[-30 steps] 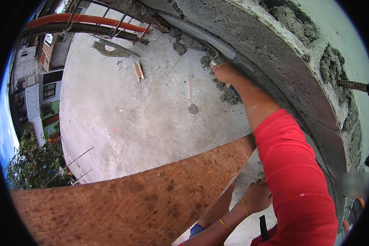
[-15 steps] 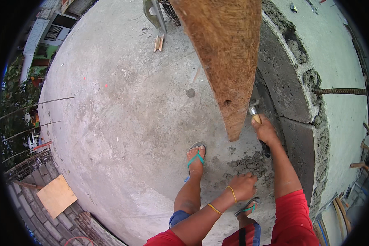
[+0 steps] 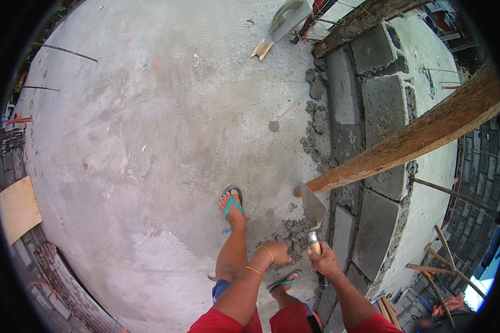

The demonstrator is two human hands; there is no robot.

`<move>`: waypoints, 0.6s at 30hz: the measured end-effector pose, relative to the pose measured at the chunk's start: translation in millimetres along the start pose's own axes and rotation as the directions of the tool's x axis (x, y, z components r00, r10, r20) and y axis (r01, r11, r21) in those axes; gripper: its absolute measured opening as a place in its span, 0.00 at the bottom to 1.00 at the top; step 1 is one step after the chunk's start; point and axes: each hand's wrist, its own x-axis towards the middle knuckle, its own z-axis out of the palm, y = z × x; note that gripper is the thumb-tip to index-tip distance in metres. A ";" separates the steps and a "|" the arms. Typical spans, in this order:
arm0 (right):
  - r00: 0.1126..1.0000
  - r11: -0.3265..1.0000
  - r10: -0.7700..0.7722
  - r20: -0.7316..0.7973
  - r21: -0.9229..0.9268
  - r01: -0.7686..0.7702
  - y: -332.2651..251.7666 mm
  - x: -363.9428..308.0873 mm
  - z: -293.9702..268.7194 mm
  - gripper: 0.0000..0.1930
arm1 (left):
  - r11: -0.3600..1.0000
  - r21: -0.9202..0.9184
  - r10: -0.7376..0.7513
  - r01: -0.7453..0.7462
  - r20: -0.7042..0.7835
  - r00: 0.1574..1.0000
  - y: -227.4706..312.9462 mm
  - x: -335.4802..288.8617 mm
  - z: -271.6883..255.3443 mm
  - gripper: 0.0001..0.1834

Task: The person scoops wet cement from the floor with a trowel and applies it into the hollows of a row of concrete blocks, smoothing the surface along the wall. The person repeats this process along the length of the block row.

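A pointed brick trowel [image 3: 314,210] is in my right hand [image 3: 326,261], fingers wrapped round its wooden handle and blade pointing away from me. Its tip is close to the lower end of a rough wooden plank [image 3: 405,144] that slants over the block wall. My left hand [image 3: 276,252] is closed in a fist, with nothing visible in it, above the edge of a patch of crumbly grey mortar [image 3: 295,230]. Just right of both hands runs the low wall of grey concrete blocks [image 3: 376,225], with mortar in its joints.
Loose mortar clumps [image 3: 316,125] lie along the wall's foot. A rebar [image 3: 455,194] juts from the wall top. Farther off are a small notched wooden piece [image 3: 261,50] and a flat grey object [image 3: 289,19]. My sandalled foot [image 3: 232,200] stands on the concrete floor [image 3: 150,183].
The view has swung, so the plank appears farther right and more of the wall shows. My right hand and the trowel have come out from beside the plank, nearer to me.
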 end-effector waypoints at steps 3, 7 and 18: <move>0.991 0.990 -0.136 -0.007 -0.023 0.136 -82.2 25.1 25.8 0.16 | 0.950 -0.313 -0.054 -0.027 -0.246 0.968 -14.6 -30.4 -2.0 0.26; 0.983 0.980 -0.165 -0.083 -0.127 0.154 -175.6 76.3 50.4 0.16 | 0.852 -0.517 -0.190 -0.085 -0.456 0.870 -13.9 -86.4 -32.1 0.25; 0.851 0.989 -0.143 -0.506 -0.106 0.104 -324.3 313.8 -13.4 0.34 | 0.821 -0.536 -0.300 -0.197 -0.698 0.650 -3.9 -168.7 -119.9 0.22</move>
